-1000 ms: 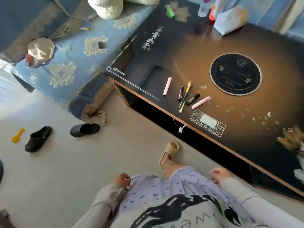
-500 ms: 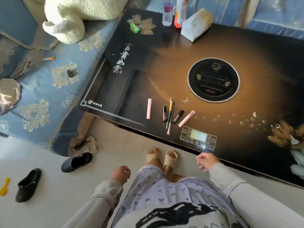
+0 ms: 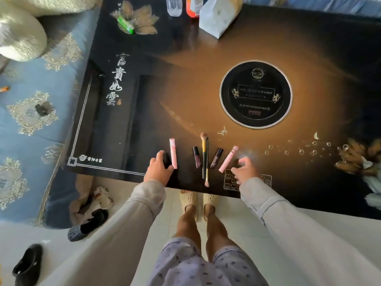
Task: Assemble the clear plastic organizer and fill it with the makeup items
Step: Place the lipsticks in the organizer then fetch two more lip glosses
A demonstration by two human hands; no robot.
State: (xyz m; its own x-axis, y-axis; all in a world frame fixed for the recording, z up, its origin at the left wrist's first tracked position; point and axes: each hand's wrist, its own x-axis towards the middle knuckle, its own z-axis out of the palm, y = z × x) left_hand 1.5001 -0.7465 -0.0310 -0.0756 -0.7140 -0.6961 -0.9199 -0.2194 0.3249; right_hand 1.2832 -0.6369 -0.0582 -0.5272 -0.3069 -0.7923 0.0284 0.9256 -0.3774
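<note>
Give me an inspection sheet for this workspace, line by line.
Surface: glossy dark table with round inset burner and a touch panel at its near edge.
Job's things: pink tube, dark lip gloss, makeup brushes, second dark lip gloss, pink slim tube in a row; organizer not seen.
Clutter: tissue pack, bottles, green lighter at far edge.
Grips: left hand open beside the pink tube; right hand open, holding nothing.
Cables: nothing seen.
Surroundings: blue sofa, shoes on tiled floor.
</note>
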